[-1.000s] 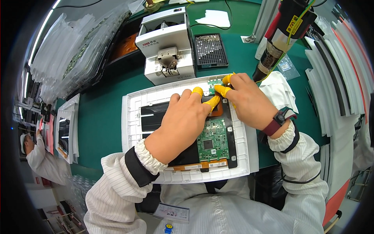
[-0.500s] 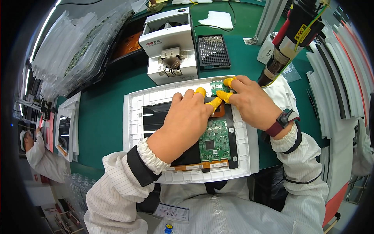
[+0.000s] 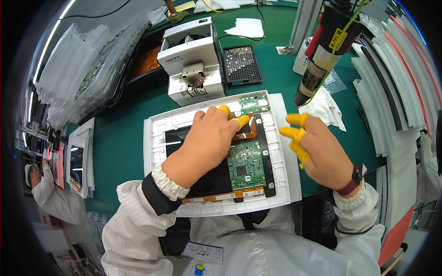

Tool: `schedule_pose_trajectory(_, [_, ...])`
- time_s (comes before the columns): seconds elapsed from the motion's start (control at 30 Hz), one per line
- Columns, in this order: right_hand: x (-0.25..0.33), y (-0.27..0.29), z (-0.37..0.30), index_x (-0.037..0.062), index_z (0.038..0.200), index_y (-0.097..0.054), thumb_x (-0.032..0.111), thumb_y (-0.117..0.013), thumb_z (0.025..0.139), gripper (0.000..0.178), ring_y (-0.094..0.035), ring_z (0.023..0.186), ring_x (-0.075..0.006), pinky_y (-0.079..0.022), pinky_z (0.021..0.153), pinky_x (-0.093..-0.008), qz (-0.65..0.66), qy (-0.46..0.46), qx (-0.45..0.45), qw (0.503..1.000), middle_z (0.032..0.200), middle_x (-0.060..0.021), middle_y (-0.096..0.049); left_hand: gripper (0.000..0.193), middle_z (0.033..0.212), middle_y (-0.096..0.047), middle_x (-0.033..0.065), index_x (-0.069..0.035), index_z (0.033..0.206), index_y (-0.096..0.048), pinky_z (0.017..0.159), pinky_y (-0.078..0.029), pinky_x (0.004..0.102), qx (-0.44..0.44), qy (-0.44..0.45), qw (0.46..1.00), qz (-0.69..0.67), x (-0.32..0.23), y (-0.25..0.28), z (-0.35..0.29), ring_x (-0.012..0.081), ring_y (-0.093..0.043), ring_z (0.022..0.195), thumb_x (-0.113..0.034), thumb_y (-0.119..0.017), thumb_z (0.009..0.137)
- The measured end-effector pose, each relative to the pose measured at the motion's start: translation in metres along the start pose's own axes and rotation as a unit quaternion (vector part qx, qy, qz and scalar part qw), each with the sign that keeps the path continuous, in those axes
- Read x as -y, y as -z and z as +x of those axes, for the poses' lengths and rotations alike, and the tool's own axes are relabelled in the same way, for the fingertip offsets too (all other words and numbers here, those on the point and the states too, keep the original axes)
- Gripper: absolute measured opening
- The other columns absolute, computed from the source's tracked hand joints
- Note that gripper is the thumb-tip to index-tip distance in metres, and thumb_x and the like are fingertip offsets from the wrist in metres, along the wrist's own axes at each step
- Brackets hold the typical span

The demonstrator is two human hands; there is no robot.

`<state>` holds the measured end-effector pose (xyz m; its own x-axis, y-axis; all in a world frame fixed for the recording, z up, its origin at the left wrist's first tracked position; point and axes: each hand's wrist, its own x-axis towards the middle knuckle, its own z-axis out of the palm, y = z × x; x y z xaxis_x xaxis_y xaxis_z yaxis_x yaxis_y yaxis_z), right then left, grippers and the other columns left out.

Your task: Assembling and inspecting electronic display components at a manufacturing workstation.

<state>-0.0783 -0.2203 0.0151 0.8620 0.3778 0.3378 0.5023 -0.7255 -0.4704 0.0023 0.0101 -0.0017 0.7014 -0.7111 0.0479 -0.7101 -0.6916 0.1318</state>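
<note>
Open white housing [image 3: 157,152] lies on the green surface [image 3: 117,142], in front of the wearer. Its rim is ribbed; inside sit a black panel [image 3: 207,180], a large green circuit board [image 3: 248,159] and, at the upper right, a smaller green board [image 3: 254,104]. An orange flex ribbon [image 3: 251,132] bends between them. Left hand [image 3: 202,140] rests over the panel, yellow-capped thumb and forefinger slightly parted. Right hand [image 3: 324,152] is clear of the housing, fingers spread, apparently holding nothing. Black compartmented tray [image 3: 245,83]: small shiny pieces [image 3: 239,56], mostly in its upper part. Black bin [image 3: 141,79]: orange material [image 3: 146,63].
</note>
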Motion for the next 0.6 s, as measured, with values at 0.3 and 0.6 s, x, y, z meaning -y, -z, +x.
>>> schedule_pose_trajectory(0.3, [-0.005,-0.023,-0.097,-0.0016,0.11,-0.055,0.006,-0.063,0.075,0.037,-0.048,0.104,-0.0341,-0.037,0.092,-0.038,0.008,-0.17,-0.101,0.98,0.115,-0.0177,-0.051,0.024,0.092,-0.054,0.0164,0.002,0.093,-0.058,0.08,-0.039,0.0393,-0.055,-0.012,0.998,-0.009,-0.002,0.016,-0.009,0.0309,-0.049,0.089,0.002,-0.061,0.068])
schedule_pose_trajectory(0.6, [-0.008,-0.053,-0.095,-0.001,0.099,-0.06,0.015,-0.063,0.077,0.027,-0.055,0.087,-0.0326,-0.044,0.079,-0.0375,-0.043,-0.123,-0.245,0.961,0.1,-0.0149,-0.058,0.023,0.095,-0.053,0.016,0.001,0.088,-0.057,0.08,-0.037,0.0448,-0.065,-0.002,0.997,0.047,-0.073,0.063,-0.094,0.0324,-0.048,0.09,0.001,-0.056,0.065])
